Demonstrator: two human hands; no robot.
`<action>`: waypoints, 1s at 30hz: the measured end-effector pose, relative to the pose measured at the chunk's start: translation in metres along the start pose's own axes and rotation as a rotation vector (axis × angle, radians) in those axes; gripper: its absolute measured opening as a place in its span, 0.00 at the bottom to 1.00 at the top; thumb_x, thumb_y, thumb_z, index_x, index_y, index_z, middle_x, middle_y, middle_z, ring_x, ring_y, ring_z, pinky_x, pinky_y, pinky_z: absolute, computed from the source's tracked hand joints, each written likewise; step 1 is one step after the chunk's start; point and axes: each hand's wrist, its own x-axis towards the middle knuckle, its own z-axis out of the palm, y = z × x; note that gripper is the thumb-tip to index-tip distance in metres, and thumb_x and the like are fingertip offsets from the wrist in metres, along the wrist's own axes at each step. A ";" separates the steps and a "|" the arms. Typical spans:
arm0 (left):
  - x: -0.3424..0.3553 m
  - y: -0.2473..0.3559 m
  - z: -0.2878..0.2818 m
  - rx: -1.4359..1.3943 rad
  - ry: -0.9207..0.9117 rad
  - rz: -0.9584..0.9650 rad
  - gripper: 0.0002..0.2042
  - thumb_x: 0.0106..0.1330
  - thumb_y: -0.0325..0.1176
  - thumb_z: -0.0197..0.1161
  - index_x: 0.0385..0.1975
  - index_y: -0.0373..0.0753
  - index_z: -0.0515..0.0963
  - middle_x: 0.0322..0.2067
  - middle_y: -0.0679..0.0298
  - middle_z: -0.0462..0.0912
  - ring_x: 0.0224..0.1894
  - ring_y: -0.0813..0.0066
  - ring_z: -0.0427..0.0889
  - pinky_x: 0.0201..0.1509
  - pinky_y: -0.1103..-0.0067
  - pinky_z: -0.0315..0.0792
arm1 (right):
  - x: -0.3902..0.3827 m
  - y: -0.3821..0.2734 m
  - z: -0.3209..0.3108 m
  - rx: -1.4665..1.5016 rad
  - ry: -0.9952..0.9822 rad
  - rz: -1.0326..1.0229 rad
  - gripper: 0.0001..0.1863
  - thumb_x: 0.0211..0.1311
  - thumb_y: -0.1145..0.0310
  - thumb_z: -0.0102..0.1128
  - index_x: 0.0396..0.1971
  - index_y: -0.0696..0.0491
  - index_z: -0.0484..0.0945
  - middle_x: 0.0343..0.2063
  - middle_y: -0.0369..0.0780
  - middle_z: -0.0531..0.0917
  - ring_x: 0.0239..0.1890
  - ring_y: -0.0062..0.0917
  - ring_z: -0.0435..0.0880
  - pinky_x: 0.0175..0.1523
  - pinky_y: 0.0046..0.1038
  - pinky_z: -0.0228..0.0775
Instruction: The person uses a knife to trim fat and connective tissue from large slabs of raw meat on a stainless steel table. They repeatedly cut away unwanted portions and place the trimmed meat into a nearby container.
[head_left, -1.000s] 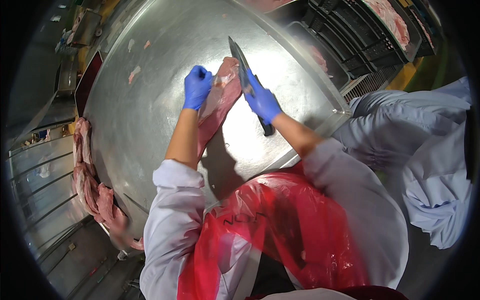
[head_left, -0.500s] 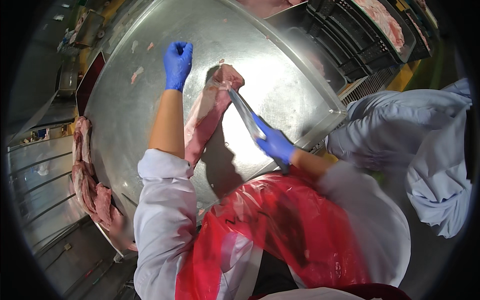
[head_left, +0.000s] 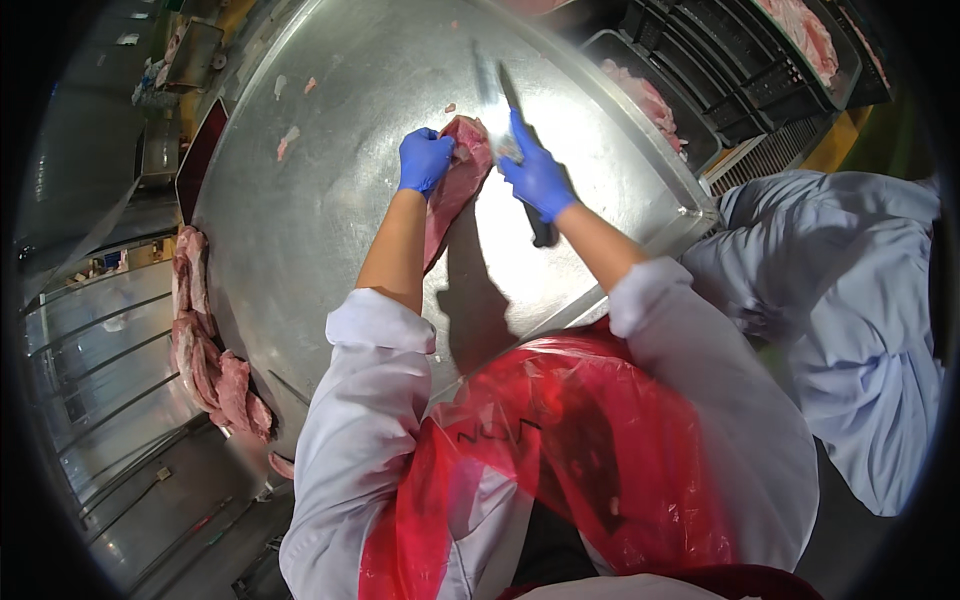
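Note:
A long strip of pink meat [head_left: 462, 195] lies on the metal work table [head_left: 340, 200], its lower part hidden behind my left forearm. My left hand [head_left: 425, 163], in a blue glove, is closed on the strip's far end, the fingertips pressed into it. To the right of the meat, my right hand [head_left: 540, 180], also in a blue glove, grips a knife [head_left: 543, 234] by its dark handle. The knife's blade points away from me, apart from the meat and blurred by motion.
Small meat scraps [head_left: 288, 143] lie on the table's far left. Several meat strips [head_left: 195, 350] hang along its left edge. Black crates [head_left: 690, 60] and a tray with meat [head_left: 645, 100] stand beyond the right edge. A person in pale clothing [head_left: 830, 270] is close on my right.
My left hand has come down and right from above the table and taken hold of the meat's far end. My right hand has moved forward, lifting the knife off the meat, blade now pointing away.

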 end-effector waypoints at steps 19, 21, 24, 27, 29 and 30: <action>-0.005 0.026 -0.018 -0.335 -0.042 0.080 0.07 0.59 0.28 0.62 0.30 0.30 0.82 0.23 0.67 0.80 0.25 0.81 0.75 0.29 0.82 0.70 | -0.047 0.054 0.027 -0.083 -0.290 -0.130 0.44 0.66 0.70 0.54 0.77 0.32 0.43 0.44 0.45 0.83 0.30 0.29 0.84 0.36 0.30 0.79; -0.010 0.028 -0.019 -0.341 -0.017 0.124 0.06 0.57 0.28 0.62 0.25 0.31 0.81 0.22 0.65 0.81 0.23 0.81 0.75 0.27 0.82 0.69 | -0.052 0.041 0.020 -0.012 -0.367 -0.070 0.44 0.66 0.70 0.55 0.77 0.30 0.44 0.39 0.41 0.84 0.28 0.25 0.82 0.36 0.28 0.79; -0.011 0.050 -0.018 -0.342 -0.068 0.157 0.06 0.57 0.27 0.62 0.24 0.32 0.81 0.22 0.65 0.81 0.24 0.81 0.76 0.28 0.81 0.69 | 0.032 -0.014 0.030 -0.123 -0.361 0.186 0.43 0.68 0.69 0.56 0.77 0.32 0.44 0.38 0.42 0.83 0.27 0.23 0.81 0.37 0.28 0.78; 0.005 0.024 -0.034 -0.458 -0.039 0.058 0.05 0.58 0.27 0.61 0.25 0.33 0.81 0.21 0.66 0.79 0.22 0.81 0.74 0.27 0.81 0.69 | 0.003 0.009 0.044 -0.077 -0.390 0.050 0.43 0.67 0.69 0.56 0.77 0.33 0.45 0.39 0.40 0.83 0.27 0.22 0.81 0.34 0.29 0.78; 0.004 0.024 -0.042 -0.599 -0.031 -0.013 0.04 0.59 0.26 0.60 0.26 0.32 0.80 0.22 0.66 0.78 0.22 0.80 0.74 0.27 0.81 0.69 | -0.055 0.003 0.022 -0.071 -0.464 0.077 0.42 0.67 0.71 0.56 0.77 0.33 0.46 0.40 0.39 0.83 0.27 0.20 0.80 0.32 0.26 0.78; 0.000 0.027 -0.043 -0.607 -0.053 0.003 0.05 0.60 0.27 0.59 0.27 0.32 0.80 0.23 0.64 0.78 0.23 0.78 0.75 0.28 0.81 0.69 | -0.060 0.003 0.020 -0.029 -0.492 0.098 0.42 0.67 0.71 0.55 0.77 0.34 0.46 0.42 0.40 0.83 0.27 0.19 0.81 0.33 0.24 0.78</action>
